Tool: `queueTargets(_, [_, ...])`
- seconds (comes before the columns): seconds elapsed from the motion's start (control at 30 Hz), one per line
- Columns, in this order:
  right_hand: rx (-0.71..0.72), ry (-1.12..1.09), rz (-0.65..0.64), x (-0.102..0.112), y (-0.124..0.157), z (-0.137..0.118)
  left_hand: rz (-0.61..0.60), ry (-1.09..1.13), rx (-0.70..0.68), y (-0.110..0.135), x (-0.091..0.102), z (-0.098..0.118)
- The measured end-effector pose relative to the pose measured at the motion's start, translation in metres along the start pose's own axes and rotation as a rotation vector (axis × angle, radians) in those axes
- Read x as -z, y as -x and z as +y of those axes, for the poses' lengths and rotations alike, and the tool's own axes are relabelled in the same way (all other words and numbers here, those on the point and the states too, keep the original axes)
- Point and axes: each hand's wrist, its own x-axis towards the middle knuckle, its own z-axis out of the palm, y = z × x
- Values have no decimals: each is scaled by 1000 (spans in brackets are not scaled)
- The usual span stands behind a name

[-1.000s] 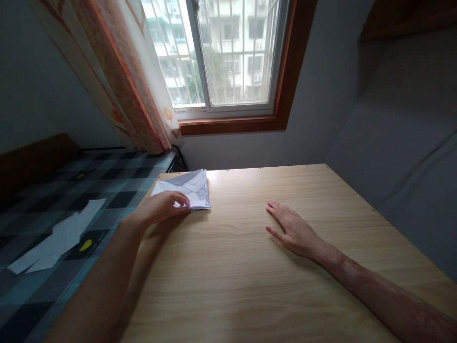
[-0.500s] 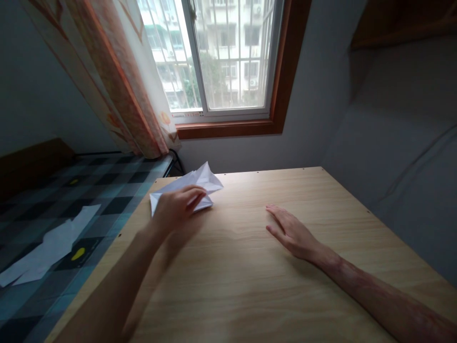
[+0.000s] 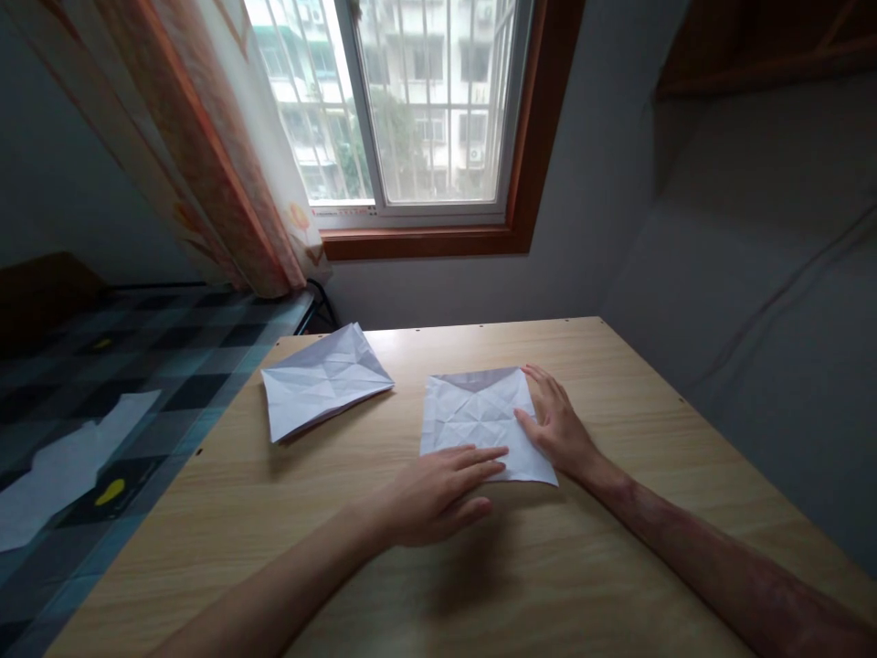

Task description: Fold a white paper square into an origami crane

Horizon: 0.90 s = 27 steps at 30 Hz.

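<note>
A creased white square of paper (image 3: 476,416) lies flat in the middle of the wooden table (image 3: 617,384). My left hand (image 3: 438,498) rests at its near edge, fingers stretched out flat onto the sheet. My right hand (image 3: 558,425) lies on the sheet's right edge, fingers extended and flat. Neither hand grips anything. A small stack of creased white paper (image 3: 319,379) sits near the table's far left corner, apart from both hands.
A bed with a dark checked cover (image 3: 102,384) stands left of the table, with loose white paper (image 3: 61,466) on it. A patterned curtain (image 3: 226,183) hangs by the barred window (image 3: 404,100). A grey wall runs along the table's right side.
My left hand took one sheet off the stack and brought it to the table's middle, where it now lies flat. My right hand shifted slightly onto its right edge.
</note>
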Motion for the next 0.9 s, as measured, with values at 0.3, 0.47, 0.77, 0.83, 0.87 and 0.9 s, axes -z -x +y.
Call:
queueTargets(0.3, [231,291,-406,9,1,-13,101,-177,244,15,10,-47])
queueTargets(0.47, [207,335,-298,14,0,-20,237,-219,265,15,5,-50])
queueTargets(0.77, [205,209,-230,15,1,-24,198,-110,51,14,13,-41])
queueTargets(0.83, [237,165,-240,16,1,-23,109,-76,-20,14,13,-38])
queueTargets(0.87, [241,154,-245,16,1,-23,102,-81,-29,14,13,-39])
queueTargets(0.9, [234,149,-249,16,1,-22,120,-95,-20,13,12,-39])
